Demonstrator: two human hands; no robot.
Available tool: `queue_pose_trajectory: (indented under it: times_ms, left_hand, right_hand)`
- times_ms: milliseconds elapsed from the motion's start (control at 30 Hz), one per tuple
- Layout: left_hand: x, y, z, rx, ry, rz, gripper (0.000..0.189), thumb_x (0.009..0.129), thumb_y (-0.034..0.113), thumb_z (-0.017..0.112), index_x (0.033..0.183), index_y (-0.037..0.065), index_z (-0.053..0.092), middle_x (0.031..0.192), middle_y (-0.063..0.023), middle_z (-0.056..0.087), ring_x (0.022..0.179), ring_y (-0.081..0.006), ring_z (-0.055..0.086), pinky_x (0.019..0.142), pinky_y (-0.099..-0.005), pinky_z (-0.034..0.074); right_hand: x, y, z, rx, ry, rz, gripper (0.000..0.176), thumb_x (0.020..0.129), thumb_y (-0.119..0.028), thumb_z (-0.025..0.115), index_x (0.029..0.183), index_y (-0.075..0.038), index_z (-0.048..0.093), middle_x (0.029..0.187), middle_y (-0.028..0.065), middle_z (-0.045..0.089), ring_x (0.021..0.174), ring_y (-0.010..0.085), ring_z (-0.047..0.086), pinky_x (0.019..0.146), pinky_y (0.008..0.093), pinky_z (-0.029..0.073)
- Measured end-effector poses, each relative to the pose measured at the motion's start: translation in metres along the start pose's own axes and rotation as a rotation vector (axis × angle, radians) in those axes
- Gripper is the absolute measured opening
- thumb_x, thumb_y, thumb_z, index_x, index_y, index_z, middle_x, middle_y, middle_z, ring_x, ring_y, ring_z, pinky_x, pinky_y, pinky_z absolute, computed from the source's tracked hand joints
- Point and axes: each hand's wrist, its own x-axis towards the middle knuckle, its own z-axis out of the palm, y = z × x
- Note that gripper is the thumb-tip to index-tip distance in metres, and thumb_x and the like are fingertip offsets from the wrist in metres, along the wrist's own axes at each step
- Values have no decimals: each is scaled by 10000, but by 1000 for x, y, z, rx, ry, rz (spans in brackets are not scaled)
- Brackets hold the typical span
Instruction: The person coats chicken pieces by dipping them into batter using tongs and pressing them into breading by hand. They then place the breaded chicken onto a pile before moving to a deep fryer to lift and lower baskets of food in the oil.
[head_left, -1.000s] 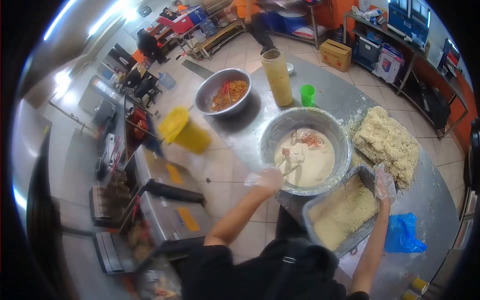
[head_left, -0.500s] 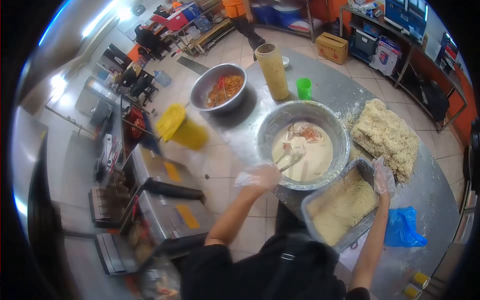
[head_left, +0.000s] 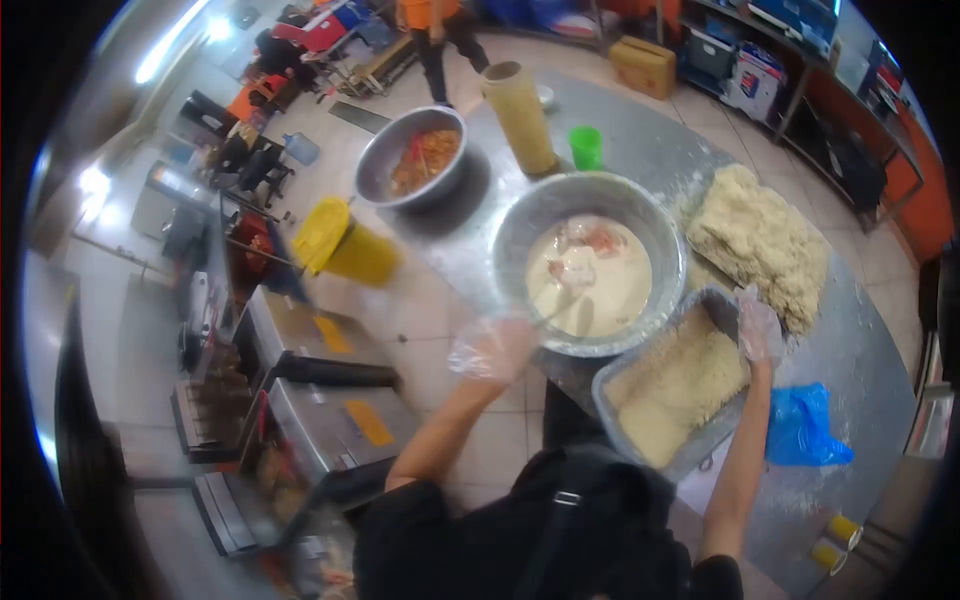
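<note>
My left hand (head_left: 495,348), in a clear plastic glove and blurred by motion, is closed around the handle of metal tongs (head_left: 583,318). Their ends dip into creamy batter (head_left: 625,285) inside a large metal bowl (head_left: 512,235). Reddish-orange pieces (head_left: 600,238), coated in batter, show at its far side. My right hand (head_left: 759,330), also gloved, grips the right rim of a grey tub (head_left: 612,415). Pale crumbs (head_left: 680,385) cover the tub's bottom. Beyond that hand, a big heap of crumbs (head_left: 760,240) lies on the metal table.
A bowl of orange food (head_left: 378,180), a tall yellowish cylinder (head_left: 520,120) and a green cup (head_left: 586,148) stand farther back. A blue plastic bag (head_left: 808,428) lies at right. Left of the table is a yellow bin (head_left: 350,245). A person in orange (head_left: 432,25) stands beyond.
My left hand has drawn slightly left and the tongs sit lower in the batter. My right hand stays at the tub's rim. The whole view has shifted a little.
</note>
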Motion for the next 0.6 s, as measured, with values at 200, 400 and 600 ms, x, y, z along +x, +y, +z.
queue_pose_trajectory:
  times_ms: [200,400,600]
  left_hand:
    - [-16,27,-119,-248,-237,-267,376,944,373,498,1094,52,623,947,-205,677,879,-378,662,766,-494,525]
    - [1,22,-75,-182,-115,-216,371,942,323,477,1163,43,579,928,-208,674,889,-390,656,760,-502,510]
    - [43,20,-2,-169,123,-47,303,924,275,488,1004,22,634,887,-232,665,831,-402,657,729,-509,509]
  right_hand:
    - [4,27,74,154,385,-101,326,990,-233,375,1207,-27,505,838,197,623,779,312,620,661,454,481]
    - [11,30,85,-28,316,-95,363,980,-196,377,1282,-20,476,851,168,610,777,318,601,668,442,495]
    - [9,27,91,-99,503,-136,344,979,-195,384,1245,-8,497,866,167,625,772,319,611,638,440,499]
